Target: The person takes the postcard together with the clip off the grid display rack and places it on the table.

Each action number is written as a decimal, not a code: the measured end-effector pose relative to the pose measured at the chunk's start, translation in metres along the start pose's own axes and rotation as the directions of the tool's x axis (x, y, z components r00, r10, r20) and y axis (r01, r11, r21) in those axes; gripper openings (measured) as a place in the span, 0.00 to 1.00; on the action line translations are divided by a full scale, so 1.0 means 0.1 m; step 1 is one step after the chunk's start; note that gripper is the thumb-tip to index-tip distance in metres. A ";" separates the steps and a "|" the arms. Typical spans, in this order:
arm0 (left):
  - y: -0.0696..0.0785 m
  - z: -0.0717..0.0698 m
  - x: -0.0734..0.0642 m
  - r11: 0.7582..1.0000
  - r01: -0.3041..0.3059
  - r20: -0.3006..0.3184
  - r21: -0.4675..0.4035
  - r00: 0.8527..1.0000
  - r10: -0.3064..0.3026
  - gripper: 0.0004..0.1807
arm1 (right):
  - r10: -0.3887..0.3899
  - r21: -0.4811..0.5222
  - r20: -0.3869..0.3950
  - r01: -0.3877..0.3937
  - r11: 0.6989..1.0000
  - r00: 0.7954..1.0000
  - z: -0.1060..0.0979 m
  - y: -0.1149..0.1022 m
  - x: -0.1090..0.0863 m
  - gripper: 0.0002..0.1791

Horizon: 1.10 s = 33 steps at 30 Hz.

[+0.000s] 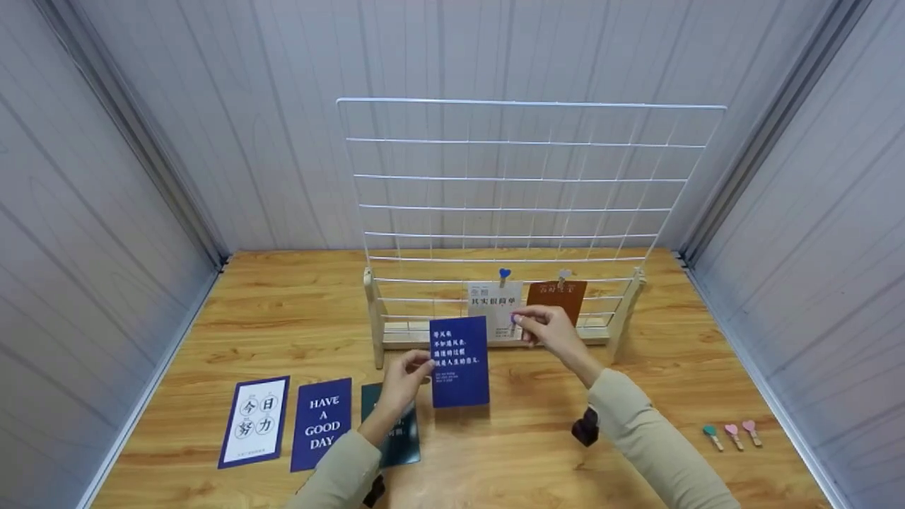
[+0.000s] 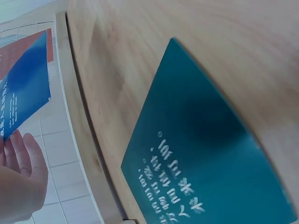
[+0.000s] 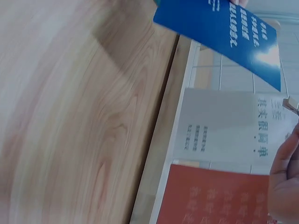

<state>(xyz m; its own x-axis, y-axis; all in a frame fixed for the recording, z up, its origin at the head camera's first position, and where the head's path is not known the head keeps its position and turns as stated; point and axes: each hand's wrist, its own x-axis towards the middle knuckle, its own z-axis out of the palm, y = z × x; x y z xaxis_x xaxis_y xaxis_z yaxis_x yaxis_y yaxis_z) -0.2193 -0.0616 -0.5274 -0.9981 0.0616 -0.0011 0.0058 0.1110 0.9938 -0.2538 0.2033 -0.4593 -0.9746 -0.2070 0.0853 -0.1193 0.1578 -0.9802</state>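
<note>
My left hand (image 1: 401,385) pinches a blue card (image 1: 459,392) with white lettering by its left edge. The card stands upright above the table, in front of the wire rack. In my right hand (image 1: 558,336) is a small wooden clip (image 3: 290,105) with a purple heart, pinched between thumb and fingers just right of the blue card, not touching it. Behind the hands, a white card (image 1: 484,311) hangs on the white wire rack (image 1: 530,104) from a blue heart clip (image 1: 504,273). Beside it, a reddish-brown card (image 1: 574,297) hangs from a whitish heart clip (image 1: 564,274).
On the wooden table at left lie a blue-bordered white card (image 1: 253,423), a blue "HAVE A GOOD DAY" card (image 1: 322,424) and a dark green card (image 2: 201,126), partly covered by the left arm in the head view. One teal clip (image 1: 710,430) and two pink clips (image 1: 732,431) lie at right.
</note>
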 end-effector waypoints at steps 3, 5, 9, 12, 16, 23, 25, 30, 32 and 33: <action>-0.03 0.00 -0.03 0.999 0.038 0.004 -0.006 0.999 -0.038 0.09 | 0.012 -0.023 -0.002 -0.012 1.000 1.000 -0.11 0.10 -0.03 0.17; -0.06 0.00 -0.05 0.999 0.052 0.003 -0.008 0.999 -0.052 0.10 | 0.013 -0.038 0.005 -0.013 0.999 1.000 -0.18 0.14 -0.06 0.19; -0.10 -0.02 -0.09 0.997 0.071 0.013 -0.018 0.997 -0.071 0.11 | 0.024 -0.036 0.020 -0.023 0.999 1.000 -0.32 0.21 -0.14 0.19; -0.14 -0.02 -0.13 0.995 0.096 0.025 -0.029 0.995 -0.095 0.12 | 0.027 -0.032 0.022 -0.026 0.999 0.999 -0.42 0.25 -0.20 0.17; -0.19 -0.03 -0.17 0.991 0.131 0.030 -0.019 0.991 -0.130 0.12 | 0.046 -0.049 0.009 -0.046 0.998 0.999 -0.56 0.30 -0.30 0.17; -0.25 -0.02 -0.24 0.992 0.120 0.045 -0.024 0.992 -0.119 0.10 | 0.073 -0.071 0.002 -0.072 0.995 0.997 -0.79 0.41 -0.46 0.21; -0.27 -0.02 -0.25 0.992 0.125 0.046 -0.019 0.991 -0.124 0.10 | 0.083 -0.071 -0.008 -0.083 0.994 0.997 -0.85 0.44 -0.50 0.21; -0.32 -0.03 -0.29 0.989 0.145 0.054 -0.014 0.988 -0.144 0.10 | 0.118 -0.079 -0.003 -0.118 0.990 0.993 -1.02 0.53 -0.62 0.20; -0.34 -0.03 -0.31 0.988 0.153 0.061 -0.022 0.987 -0.152 0.11 | 0.141 -0.079 0.016 -0.139 0.987 0.990 -1.10 0.56 -0.66 0.21; -0.34 -0.04 -0.32 0.987 0.159 0.062 -0.024 0.986 -0.158 0.11 | 0.158 -0.074 0.020 -0.156 0.985 0.987 -1.14 0.58 -0.69 0.21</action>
<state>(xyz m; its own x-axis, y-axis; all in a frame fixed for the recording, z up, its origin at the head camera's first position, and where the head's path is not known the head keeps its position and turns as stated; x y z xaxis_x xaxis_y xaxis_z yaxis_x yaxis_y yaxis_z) -0.1881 -0.0710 -0.5609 -0.9807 0.1050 -0.1648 -0.1549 0.0959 0.9833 -0.2151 0.3365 -0.5016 -0.9772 -0.1990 -0.0742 0.0206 0.2589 -0.9657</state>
